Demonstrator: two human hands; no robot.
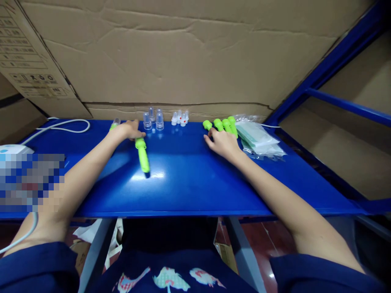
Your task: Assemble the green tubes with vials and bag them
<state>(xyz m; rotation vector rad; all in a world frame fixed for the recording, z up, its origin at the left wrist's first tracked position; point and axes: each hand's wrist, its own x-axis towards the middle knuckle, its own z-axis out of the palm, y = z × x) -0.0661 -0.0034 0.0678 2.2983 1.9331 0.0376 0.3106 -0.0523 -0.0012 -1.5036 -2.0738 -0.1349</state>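
Head view, blue table [189, 191] with a cardboard wall behind it. Left hand [128, 130] lies palm down at the far left of the table, fingers loosely curled over the top end of a green tube [142, 154], which lies flat and runs from the hand back toward the person, dark tip nearest. Whether the fingers actually pinch the tube or only rest on it cannot be told from this angle. A second green piece with a clear cap [115, 123] shows just behind the left wrist, partly hidden. Right hand [222, 142] rests palm down right of centre, fingers spread flat, tips touching or just short of a row of green caps [220, 124] lying side by side; contact is not clear, and the hand holds nothing. Between the hands, at the back edge: a cluster of clear vials [153, 119] standing upright, and beside them smaller white pieces with red marks [180, 118]. Right of the green caps, a stack of plastic pouches [258, 138]. Far left: a white cable [61, 126] looping across the table, and a white device [12, 149] at the edge.
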